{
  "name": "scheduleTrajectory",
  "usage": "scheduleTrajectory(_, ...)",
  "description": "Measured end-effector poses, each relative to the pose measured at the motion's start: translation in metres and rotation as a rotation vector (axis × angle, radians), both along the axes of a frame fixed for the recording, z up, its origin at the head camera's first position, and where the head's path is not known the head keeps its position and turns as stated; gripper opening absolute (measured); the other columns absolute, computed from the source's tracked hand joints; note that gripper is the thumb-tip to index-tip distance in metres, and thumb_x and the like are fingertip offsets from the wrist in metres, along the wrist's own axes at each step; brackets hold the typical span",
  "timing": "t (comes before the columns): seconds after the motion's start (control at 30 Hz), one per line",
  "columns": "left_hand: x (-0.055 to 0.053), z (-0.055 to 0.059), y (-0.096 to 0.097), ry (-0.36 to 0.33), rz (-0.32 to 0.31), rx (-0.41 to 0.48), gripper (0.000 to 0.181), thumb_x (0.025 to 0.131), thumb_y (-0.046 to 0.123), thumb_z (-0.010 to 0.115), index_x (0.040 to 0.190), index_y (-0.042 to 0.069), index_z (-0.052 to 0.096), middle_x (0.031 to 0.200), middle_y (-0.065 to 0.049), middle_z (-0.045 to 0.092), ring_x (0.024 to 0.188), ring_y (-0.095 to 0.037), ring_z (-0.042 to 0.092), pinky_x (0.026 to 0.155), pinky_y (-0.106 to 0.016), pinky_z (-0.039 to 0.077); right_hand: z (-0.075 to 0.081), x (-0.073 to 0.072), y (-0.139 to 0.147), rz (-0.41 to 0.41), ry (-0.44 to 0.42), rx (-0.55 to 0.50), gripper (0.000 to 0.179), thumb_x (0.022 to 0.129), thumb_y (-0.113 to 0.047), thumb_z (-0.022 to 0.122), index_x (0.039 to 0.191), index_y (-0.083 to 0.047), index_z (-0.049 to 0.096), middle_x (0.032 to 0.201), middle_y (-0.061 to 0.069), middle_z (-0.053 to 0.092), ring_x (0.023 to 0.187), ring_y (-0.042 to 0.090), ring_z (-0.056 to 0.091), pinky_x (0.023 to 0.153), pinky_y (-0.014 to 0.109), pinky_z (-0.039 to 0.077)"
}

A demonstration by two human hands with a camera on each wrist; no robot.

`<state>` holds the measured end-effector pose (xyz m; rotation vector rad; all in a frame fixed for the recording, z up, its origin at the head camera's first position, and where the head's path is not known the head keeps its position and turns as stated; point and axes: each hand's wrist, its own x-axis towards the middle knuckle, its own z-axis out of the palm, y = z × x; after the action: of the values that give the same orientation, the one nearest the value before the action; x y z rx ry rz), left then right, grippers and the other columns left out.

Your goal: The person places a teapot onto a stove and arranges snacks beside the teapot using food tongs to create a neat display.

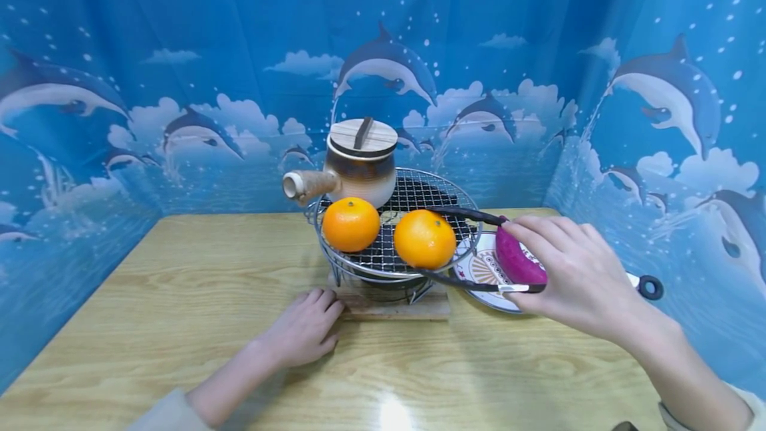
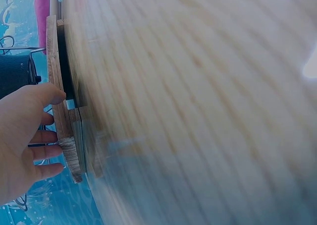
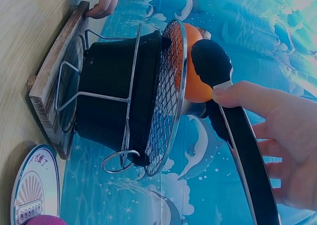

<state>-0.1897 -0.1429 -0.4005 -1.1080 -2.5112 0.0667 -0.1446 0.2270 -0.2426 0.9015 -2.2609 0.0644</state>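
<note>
my right hand (image 1: 574, 271) grips tongs (image 3: 250, 160) spread around the orange (image 1: 425, 239) at 5 o'clock on the grill (image 1: 413, 191), my left hand (image 1: 304, 328) rests loosely against the board (image 1: 395, 316), and an off-centre squeeze could roll the orange towards the 4 o'clock plate (image 1: 475, 265).

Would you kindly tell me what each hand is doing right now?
Left hand: open, touching the wooden board.
Right hand: holding the black tongs.

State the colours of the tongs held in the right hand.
The tongs are black with silver-coloured parts, seen best in the right wrist view.
</note>
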Motion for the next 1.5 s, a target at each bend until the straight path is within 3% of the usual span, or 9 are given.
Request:
scheduleTrajectory(0.77,0.0003,0.0007,0.0006,0.011,-0.002,0.002,0.037,0.074,0.028,0.067,0.100,0.005,0.056,0.094,-0.009,0.050,0.082,-0.023,0.048,0.068,-0.037,0.043,0.0050,-0.0036,-0.0042,0.016,-0.014,0.025,0.078,0.051,-0.038,0.079,0.118,-0.004,0.059,0.114,0.013,0.059,0.102,0.032,0.050,0.068,0.045,0.041)
scheduleTrajectory(1.5,0.0000,-0.0008,-0.0001,0.009,-0.002,0.011,0.038,0.073,0.028,0.068,0.100,0.004,0.056,0.095,-0.009,0.051,0.083,-0.023,0.047,0.069,-0.037,0.043,0.0073,-0.0076,-0.0081,-0.009,-0.127,0.025,0.074,0.057,-0.039,0.079,0.119,-0.003,0.059,0.118,0.013,0.057,0.106,0.032,0.048,0.076,0.053,0.043)
